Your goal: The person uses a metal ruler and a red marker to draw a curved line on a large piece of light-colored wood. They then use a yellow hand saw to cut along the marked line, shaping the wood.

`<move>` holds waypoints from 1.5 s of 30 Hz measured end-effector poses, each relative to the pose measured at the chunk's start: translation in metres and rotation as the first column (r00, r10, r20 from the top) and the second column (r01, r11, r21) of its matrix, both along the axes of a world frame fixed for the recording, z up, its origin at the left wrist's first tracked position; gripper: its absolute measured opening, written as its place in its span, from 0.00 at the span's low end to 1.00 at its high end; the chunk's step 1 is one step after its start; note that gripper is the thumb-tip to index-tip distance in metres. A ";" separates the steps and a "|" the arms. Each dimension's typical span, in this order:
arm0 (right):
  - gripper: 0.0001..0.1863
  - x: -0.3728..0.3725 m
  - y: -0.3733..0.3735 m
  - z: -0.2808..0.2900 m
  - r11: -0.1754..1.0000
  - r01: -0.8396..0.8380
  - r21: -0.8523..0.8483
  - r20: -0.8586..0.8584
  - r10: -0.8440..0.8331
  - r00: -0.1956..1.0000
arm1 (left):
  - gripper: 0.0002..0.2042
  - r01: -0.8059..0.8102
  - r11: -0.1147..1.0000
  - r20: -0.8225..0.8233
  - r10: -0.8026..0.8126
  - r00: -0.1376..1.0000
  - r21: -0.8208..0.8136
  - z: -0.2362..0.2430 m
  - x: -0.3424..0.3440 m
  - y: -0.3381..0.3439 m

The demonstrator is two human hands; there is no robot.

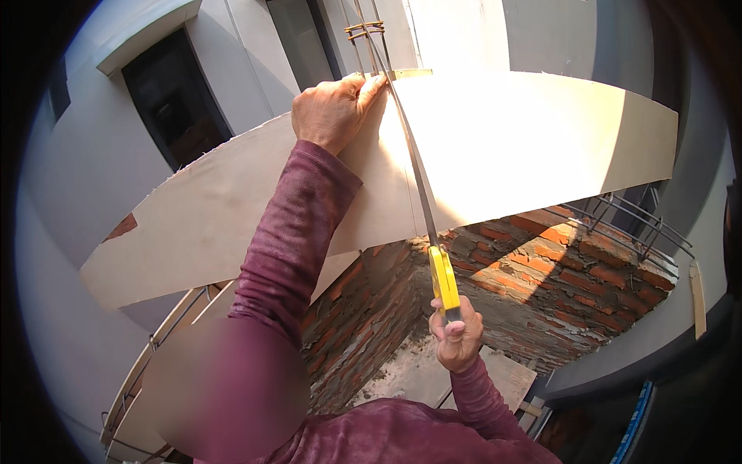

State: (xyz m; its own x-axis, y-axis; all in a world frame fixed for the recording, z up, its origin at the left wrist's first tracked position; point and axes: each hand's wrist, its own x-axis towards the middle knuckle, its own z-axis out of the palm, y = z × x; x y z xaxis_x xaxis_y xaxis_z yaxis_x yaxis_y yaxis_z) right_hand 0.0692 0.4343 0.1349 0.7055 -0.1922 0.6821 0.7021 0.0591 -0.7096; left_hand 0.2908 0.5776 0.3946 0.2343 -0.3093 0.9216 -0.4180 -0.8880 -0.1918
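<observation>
Both hands are gripping: the left hand (332, 112) is holding the far edge of a pale, curved board (525, 147), and the right hand (459, 336) is grasping a saw (422, 185). From the lower left, the left arm (282, 224) is stretching up and slightly right across the board, its upper part disappearing under a blurred patch (224, 390). Closer to the body, the right arm (487, 398) is bending inward at the lower middle, the hand pointing up and away. Maroon sleeves are covering both arms down to the wrists.

At the lower right, a blue strip (635, 421) is showing pale marks, too small to tell.

Knuckles up, the left hand is curling over the edge; its thumb is pressing flat just left of the blade (413, 155), while the fingertips are hiding from sight. Closed around the yellow handle (445, 278), the right hand is resting its thumb on the near end. The saw is lying across the board from near edge to far, beside a thin drawn line (409, 182); whether its teeth are biting cannot be told. Brick walls (587, 271) are standing below the board, and metal rods (367, 39) are rising beyond it.
</observation>
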 end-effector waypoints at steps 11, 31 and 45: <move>0.34 -0.011 -0.001 -0.004 1.000 0.010 0.014 -0.065 -0.009 0.998 | 0.24 0.010 1.000 -0.037 -0.011 0.999 -0.023 -0.002 0.010 -0.003; 0.33 0.036 0.008 0.047 1.000 -0.029 -0.005 -0.056 0.029 0.998 | 0.26 0.029 0.999 0.029 -0.027 0.999 -0.046 -0.009 0.021 0.005; 0.37 -0.025 0.004 0.006 0.997 0.052 -0.056 -0.148 -0.059 0.987 | 0.24 0.023 0.999 0.012 -0.023 1.000 -0.048 -0.006 0.017 0.004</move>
